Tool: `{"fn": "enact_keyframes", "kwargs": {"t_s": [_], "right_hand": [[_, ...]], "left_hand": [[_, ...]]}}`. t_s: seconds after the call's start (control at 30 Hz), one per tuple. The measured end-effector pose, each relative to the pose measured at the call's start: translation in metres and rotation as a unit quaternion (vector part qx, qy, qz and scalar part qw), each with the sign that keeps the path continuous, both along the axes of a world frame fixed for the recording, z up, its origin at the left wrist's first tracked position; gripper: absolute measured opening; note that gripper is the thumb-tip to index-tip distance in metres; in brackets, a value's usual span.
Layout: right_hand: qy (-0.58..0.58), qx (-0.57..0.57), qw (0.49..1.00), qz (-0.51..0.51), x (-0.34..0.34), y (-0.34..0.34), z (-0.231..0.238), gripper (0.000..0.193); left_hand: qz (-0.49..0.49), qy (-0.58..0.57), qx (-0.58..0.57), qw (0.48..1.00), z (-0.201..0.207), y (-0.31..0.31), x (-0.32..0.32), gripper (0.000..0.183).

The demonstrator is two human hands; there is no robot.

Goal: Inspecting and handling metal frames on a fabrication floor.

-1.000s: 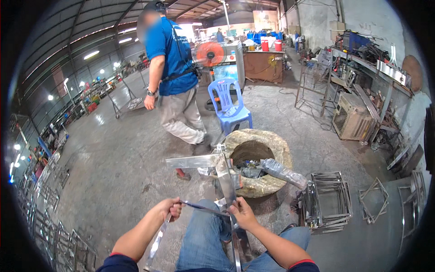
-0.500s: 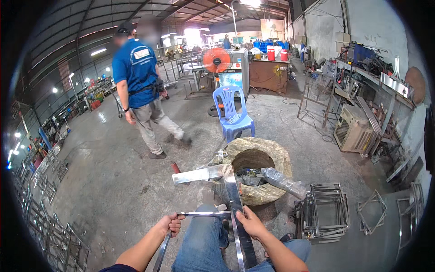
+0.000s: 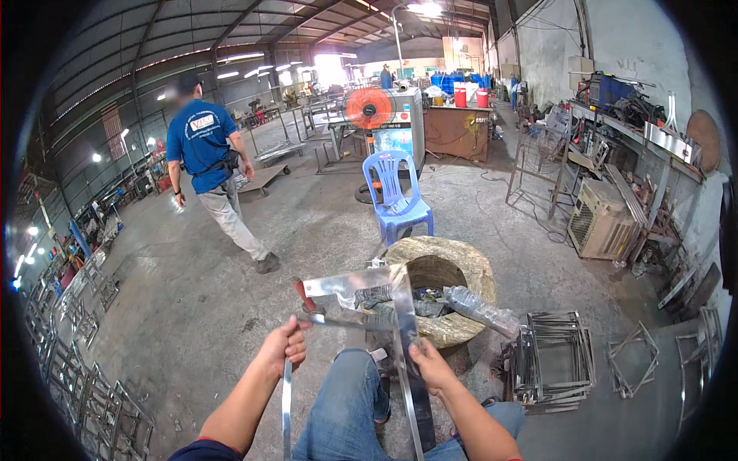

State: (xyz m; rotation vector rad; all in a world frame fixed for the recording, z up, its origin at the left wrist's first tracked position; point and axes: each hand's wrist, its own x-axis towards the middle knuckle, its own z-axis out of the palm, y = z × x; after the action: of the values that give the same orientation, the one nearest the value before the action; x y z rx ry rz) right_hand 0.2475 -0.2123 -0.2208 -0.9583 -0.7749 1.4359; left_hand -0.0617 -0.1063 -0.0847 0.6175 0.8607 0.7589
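My left hand [image 3: 284, 349] is closed around the corner of a thin, shiny metal frame [image 3: 287, 407], whose bars run toward me and across to the right. My right hand [image 3: 433, 369] grips a large L-shaped metal square [image 3: 403, 307], its thumb on the long dark leg. One side bar of the frame lies along that leg. The square's shiny short leg points left, beyond the frame's blurred cross bar. Both are held above my knees, before a hollow round wooden block [image 3: 469, 265]. The lower ends of the frame run out of view.
Plastic-wrapped roll [image 3: 482, 311] lies across the block's rim; a blue plastic chair [image 3: 397, 196] stands behind. Stacked metal frames [image 3: 553, 361] are at right, more frames [image 3: 100, 384] at far left. A person in a blue shirt [image 3: 204, 142] walks at left. A red-handled tool [image 3: 301, 293] is behind the square.
Both hands have lifted the frame and square slightly up and forward, with the cross bar now blurred by motion. The person in blue has moved farther left and away.
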Motion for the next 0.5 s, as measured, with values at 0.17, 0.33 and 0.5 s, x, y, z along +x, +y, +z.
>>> {"fn": "enact_keyframes", "kwargs": {"t_s": [0.17, 0.33, 0.5], "right_hand": [[0.066, 0.081, 0.988, -0.111, 0.035, -0.002, 0.029, 0.033], [0.073, 0.164, 0.938, -0.295, 0.070, -0.009, 0.038, 0.025], [0.009, 0.171, 0.895, -0.412, 0.108, -0.015, 0.034, 0.030]], "left_hand": [[-0.022, 0.045, 0.199, 0.979, 0.104, -0.039, 0.058, 0.040], [-0.073, 0.023, 0.502, 0.862, 0.136, -0.038, 0.072, 0.037], [-0.102, -0.092, 0.565, 0.813, 0.102, 0.013, 0.047, 0.041]]}}
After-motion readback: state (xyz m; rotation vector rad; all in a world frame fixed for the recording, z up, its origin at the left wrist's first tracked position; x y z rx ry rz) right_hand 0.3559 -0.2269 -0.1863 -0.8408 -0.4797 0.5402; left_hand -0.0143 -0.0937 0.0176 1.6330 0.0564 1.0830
